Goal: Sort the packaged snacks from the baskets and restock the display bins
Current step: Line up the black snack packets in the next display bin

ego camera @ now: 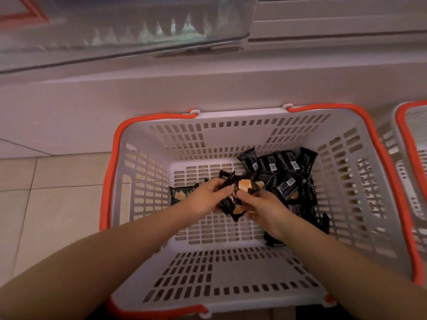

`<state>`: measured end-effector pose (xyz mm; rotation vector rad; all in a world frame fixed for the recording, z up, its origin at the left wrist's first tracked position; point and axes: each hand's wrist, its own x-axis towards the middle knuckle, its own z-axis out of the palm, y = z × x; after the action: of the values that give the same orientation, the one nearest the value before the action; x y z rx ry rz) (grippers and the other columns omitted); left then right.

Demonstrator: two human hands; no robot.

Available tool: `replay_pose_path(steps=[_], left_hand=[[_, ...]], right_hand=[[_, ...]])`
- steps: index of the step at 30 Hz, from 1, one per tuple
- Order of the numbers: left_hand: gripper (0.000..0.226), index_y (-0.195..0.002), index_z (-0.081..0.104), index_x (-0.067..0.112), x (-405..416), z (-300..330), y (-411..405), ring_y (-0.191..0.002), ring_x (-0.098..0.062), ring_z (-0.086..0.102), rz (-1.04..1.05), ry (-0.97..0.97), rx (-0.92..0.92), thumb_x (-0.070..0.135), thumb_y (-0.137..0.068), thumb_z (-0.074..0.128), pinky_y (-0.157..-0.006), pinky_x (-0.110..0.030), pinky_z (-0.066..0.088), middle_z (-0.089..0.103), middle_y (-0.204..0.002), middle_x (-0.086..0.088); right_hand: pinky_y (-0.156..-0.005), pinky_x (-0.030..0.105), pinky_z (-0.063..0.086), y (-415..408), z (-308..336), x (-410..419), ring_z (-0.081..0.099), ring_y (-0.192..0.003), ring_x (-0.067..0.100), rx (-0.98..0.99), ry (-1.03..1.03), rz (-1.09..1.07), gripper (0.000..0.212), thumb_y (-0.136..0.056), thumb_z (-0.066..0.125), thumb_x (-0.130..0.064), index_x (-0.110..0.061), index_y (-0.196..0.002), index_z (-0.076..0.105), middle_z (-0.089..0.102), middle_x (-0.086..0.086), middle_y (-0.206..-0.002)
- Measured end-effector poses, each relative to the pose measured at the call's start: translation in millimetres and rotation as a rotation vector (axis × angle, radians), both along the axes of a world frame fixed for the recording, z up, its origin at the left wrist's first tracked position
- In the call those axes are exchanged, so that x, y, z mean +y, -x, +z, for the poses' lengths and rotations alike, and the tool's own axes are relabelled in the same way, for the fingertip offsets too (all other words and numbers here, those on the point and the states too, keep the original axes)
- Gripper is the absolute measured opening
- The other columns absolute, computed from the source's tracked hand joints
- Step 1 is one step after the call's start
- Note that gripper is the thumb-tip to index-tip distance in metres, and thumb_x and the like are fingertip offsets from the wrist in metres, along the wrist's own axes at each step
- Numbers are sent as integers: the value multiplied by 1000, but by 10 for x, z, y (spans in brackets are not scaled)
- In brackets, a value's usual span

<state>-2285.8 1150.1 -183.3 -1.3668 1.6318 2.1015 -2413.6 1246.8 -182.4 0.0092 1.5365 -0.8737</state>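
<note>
A white slotted basket (231,125) with orange handles stands on the floor below me. Both my arms reach down into it. Between my hands is a bunch of black snack packets (240,188) printed with orange wafer pictures. My left hand (203,197) grips the bunch from the left. My right hand (263,209) pinches it from the right. Several more black packets (277,165) lie piled in the basket's far right corner. One packet (181,194) lies flat to the left of my left hand.
A second white and orange basket (413,144) stands at the right edge. Above, a clear display bin (143,35) holding pale wrapped sweets juts out from the white shelf unit (161,93). Beige floor tiles (53,204) show on the left.
</note>
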Motion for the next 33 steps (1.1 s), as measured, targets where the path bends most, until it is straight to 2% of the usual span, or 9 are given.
replay_pose_path(steps=[4,6,8,13,17,22,27,31,33], left_hand=[[29,-117,57,20,-102,-164,-108,-83,-11,60,-311,317,-70,29,-89,59,-72,-24,49,61,-97,5],[27,-111,61,22,-133,-220,-126,-85,-9,59,-341,354,-70,28,-85,64,-70,-18,46,61,-95,8],[23,-106,62,24,-150,-278,-151,-86,-10,60,-329,371,-62,27,-84,67,-70,-14,47,63,-94,8],[18,-111,56,28,-289,-421,-302,-99,-23,60,72,186,-93,32,-95,48,-84,-31,47,63,-107,-1],[43,-135,38,9,-535,-694,-513,-122,-30,42,-607,769,-571,19,-94,45,-97,-38,38,42,-137,-12],[55,-134,35,15,-316,-856,-488,-122,-30,42,-864,838,-753,37,-89,57,-98,-41,37,41,-134,-10],[31,-115,53,12,-101,-794,-326,-104,-26,55,-557,525,-488,31,-90,56,-81,-31,45,52,-113,-10],[11,-101,52,23,-38,-528,-286,-82,-7,56,-199,-37,-191,20,-91,55,-64,-13,46,60,-96,2],[12,-101,52,29,13,-472,-272,-93,-9,56,-214,-172,-140,21,-91,53,-78,-17,45,59,-102,4]], right_hand=[[-108,41,31,64,-149,-83,27,-135,25,644,132,565,99,-73,79,-24,-23,-147,13,19,7,-151],[-112,42,20,114,-183,-167,13,-142,23,843,303,940,91,-80,72,-29,-26,-149,13,11,2,-156],[-111,38,26,122,-231,-277,24,-140,22,771,406,1172,72,-87,65,-25,-23,-147,25,25,1,-153],[-92,35,49,137,-304,-332,58,-106,20,359,225,915,47,-91,60,-16,-15,-135,43,57,6,-126],[-80,22,42,172,-370,-219,52,-89,4,206,91,569,34,-90,61,-23,-25,-120,45,53,-17,-101],[-69,19,42,128,-450,-139,56,-90,7,157,17,361,34,-86,66,-12,-19,-114,50,59,-10,-95],[-82,26,40,45,-509,44,51,-87,11,229,-76,172,43,-85,66,-8,-13,-123,45,58,1,-111],[-80,25,41,-30,-515,194,49,-99,15,184,-62,152,51,-88,62,-6,-11,-133,38,55,3,-115],[-74,21,45,-90,-483,187,53,-96,12,151,-30,172,49,-87,62,-4,-13,-129,39,56,-1,-107]])
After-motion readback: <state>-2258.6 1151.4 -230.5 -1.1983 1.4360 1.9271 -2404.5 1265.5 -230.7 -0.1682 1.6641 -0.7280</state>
